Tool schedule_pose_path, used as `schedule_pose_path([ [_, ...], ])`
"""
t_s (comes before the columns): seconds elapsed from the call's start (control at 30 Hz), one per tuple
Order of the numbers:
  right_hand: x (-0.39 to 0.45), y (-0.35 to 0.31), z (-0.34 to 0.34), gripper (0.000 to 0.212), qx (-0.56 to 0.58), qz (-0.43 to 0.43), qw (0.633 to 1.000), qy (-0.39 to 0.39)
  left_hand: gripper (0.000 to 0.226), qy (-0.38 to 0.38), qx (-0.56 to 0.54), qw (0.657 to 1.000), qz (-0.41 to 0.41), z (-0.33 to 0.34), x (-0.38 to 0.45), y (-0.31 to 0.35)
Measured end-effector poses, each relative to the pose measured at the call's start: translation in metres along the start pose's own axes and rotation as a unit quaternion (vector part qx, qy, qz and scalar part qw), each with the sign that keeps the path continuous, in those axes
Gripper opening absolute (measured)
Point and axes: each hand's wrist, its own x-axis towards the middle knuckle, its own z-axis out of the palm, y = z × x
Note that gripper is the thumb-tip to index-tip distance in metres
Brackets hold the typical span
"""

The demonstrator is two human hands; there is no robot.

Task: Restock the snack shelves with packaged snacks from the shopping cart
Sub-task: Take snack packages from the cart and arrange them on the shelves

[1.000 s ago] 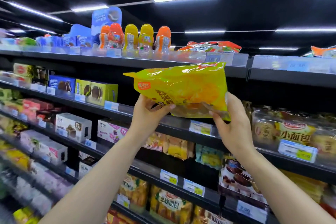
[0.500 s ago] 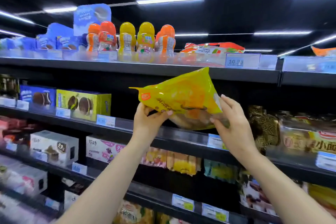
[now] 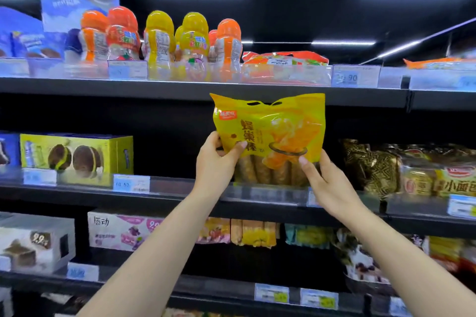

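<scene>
1. The shelf (image 3: 180, 194), second from the top, has a dark gap between the yellow box (image 3: 77, 157) and the brown packs (image 3: 371, 165); I judge that's my slot.
2. The bag (image 3: 270, 136) stands upright in that gap, its base at or just above the shelf lip; I can't tell which.
3. My left hand (image 3: 216, 162) pinches the lower left corner, thumb in front.
4. My right hand (image 3: 327, 183) pinches the lower right edge likewise.
5. I'd push it back level, label facing out, then loosen both grips together so it won't tip.
</scene>
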Motion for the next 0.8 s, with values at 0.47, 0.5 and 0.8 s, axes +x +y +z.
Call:
schedule_pose_path([
  [0.47,0.036,0.007,-0.011,0.048,-0.070,0.133,0.987,0.055,0.049,-0.050,0.099,0.994,-0.012,0.033,0.035,-0.013],
  [0.5,0.039,0.008,-0.011,0.049,-0.072,0.142,0.986,0.056,0.057,-0.059,0.109,0.992,-0.023,0.034,0.036,-0.014],
  [0.8,0.023,0.016,-0.009,0.080,-0.161,-0.021,0.971,0.173,0.087,-0.139,0.205,0.967,0.063,0.013,0.034,-0.030],
])
